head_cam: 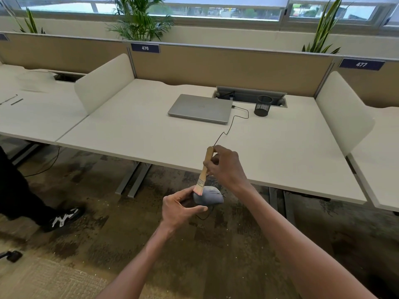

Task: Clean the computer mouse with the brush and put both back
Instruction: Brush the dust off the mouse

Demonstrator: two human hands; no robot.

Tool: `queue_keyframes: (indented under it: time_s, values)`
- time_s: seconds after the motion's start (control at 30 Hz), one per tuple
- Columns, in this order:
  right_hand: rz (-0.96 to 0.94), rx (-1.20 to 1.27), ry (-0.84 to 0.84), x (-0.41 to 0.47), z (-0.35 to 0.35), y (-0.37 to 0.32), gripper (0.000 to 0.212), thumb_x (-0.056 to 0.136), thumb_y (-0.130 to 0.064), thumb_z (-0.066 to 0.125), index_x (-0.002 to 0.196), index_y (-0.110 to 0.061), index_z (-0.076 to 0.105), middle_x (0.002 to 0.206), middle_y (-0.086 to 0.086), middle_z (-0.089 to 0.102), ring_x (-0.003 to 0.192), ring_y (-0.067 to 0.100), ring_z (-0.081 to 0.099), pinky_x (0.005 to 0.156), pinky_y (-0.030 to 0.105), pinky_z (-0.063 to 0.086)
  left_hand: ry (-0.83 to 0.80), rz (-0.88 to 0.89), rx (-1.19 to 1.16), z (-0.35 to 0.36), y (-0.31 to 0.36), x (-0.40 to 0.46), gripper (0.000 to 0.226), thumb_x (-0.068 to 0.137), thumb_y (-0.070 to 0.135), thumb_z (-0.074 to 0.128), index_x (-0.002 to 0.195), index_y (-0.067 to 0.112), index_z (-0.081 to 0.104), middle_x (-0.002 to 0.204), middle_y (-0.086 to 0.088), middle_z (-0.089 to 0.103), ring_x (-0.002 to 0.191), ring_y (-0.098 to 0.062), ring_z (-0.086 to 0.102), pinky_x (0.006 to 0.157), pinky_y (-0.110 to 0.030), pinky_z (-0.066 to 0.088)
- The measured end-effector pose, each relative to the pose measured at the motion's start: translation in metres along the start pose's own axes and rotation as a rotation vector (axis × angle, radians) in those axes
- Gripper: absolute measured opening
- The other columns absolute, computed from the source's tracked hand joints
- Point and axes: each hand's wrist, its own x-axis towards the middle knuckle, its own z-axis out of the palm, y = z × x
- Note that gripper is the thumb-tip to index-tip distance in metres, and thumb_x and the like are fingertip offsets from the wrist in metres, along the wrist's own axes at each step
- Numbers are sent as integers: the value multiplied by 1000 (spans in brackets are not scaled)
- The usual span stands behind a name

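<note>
So the person is standing in front of the desk [129, 130] and holding the mouse [209, 197] out in the air, off the front edge and over the carpet, not on the desk at all. The left hand [180, 209] is cupping it from the near side, fingers curling round the back end and thumb running along the bottom. The right hand [226, 167] is pinching the wooden handle of the brush [204, 171], fingers bunched tight around it, and the bristles are touching the top of the mouse near its rear.

Progress-wise I'd say we're sitting right in the middle: both things are picked up and the brushing is going on, but nothing is getting put back yet. Can't tell how clean the mouse actually is from here. Still to do, by my guess: finishing the sweep, then setting mouse and brush back down.

The mouse is lying roughly level, long axis running left to right, button end pointing right. Its cable [232, 124] is trailing up across the desk to the closed laptop [199, 107]. The brush is standing nearly upright, handle tipping a bit away and right, bristles pointing down
</note>
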Motion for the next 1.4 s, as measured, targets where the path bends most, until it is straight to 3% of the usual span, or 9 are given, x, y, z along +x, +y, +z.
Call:
queue_keyframes:
  time_s: [0.07, 0.23, 0.33, 0.43, 0.57, 0.77, 0.97, 1.23, 1.4]
  values:
    - [-1, -15, -9, 0, 0, 1, 22, 89, -10, 73, 110, -6, 65, 91, 11, 75, 75, 23, 73, 73, 37, 64, -5, -17, 1, 0, -2, 0, 72, 58, 13, 97, 124, 7, 68, 119, -9, 74, 99, 9, 70, 85, -21, 59]
    - [16, -39, -2, 4, -4, 7, 20, 92, -10, 69, 111, -6, 64, 87, 10, 73, 73, 24, 71, 74, 42, 62, -8, -37, -3, 1, -3, -2, 77, 56, 17, 98, 125, 3, 68, 122, -12, 72, 108, -9, 71, 92, -31, 60]
    - [3, -20, 28, 5, -6, 9, 19, 92, -9, 70, 110, -6, 65, 86, 10, 73, 73, 23, 72, 74, 42, 63, -10, -39, -12, 2, -3, -1, 77, 54, 17, 98, 124, 3, 68, 120, -12, 73, 104, -1, 71, 89, -25, 59]
    - [3, 34, 27, 6, -7, 8, 20, 89, -8, 72, 108, -7, 66, 88, 10, 75, 74, 22, 74, 72, 36, 64, -22, -41, -21, 0, -1, 0, 76, 55, 17, 97, 124, 5, 68, 119, -11, 73, 101, 6, 70, 87, -21, 59]
    - [27, -18, -27, 8, -7, 12, 24, 90, -9, 72, 112, -7, 65, 91, 10, 74, 72, 20, 73, 67, 23, 61, -27, -28, -28, -1, 3, -1, 80, 54, 24, 96, 126, 3, 67, 123, -11, 71, 107, -1, 69, 91, -28, 59]
    - [69, -40, 28, 16, -7, 16, 14, 91, -10, 69, 104, -6, 66, 86, 10, 72, 70, 21, 72, 71, 37, 64, -40, -17, -1, -1, 0, -3, 78, 56, 17, 97, 126, 4, 67, 121, -9, 72, 103, 5, 69, 89, -20, 58]
    - [176, -63, -38, 29, 2, 10, 15, 87, -6, 66, 101, 0, 64, 90, 18, 71, 79, 34, 72, 77, 49, 61, -45, 13, 10, -2, 6, -4, 77, 56, 16, 98, 126, 8, 68, 116, -8, 75, 100, -5, 74, 86, -25, 60]
    - [184, -160, -65, 37, 0, 10, 12, 84, -2, 63, 95, 2, 64, 90, 22, 70, 82, 40, 69, 77, 50, 59, -42, 21, 6, -3, 7, -10, 81, 54, 24, 97, 127, 4, 67, 122, -11, 72, 111, -14, 71, 93, -31, 59]
    - [171, -60, -73, 37, 2, 0, 10, 86, -3, 67, 94, 1, 63, 89, 21, 71, 78, 37, 72, 76, 51, 60, -56, 7, -33, -4, 10, -8, 84, 52, 33, 94, 127, 7, 67, 119, -8, 73, 103, -3, 72, 88, -25, 60]
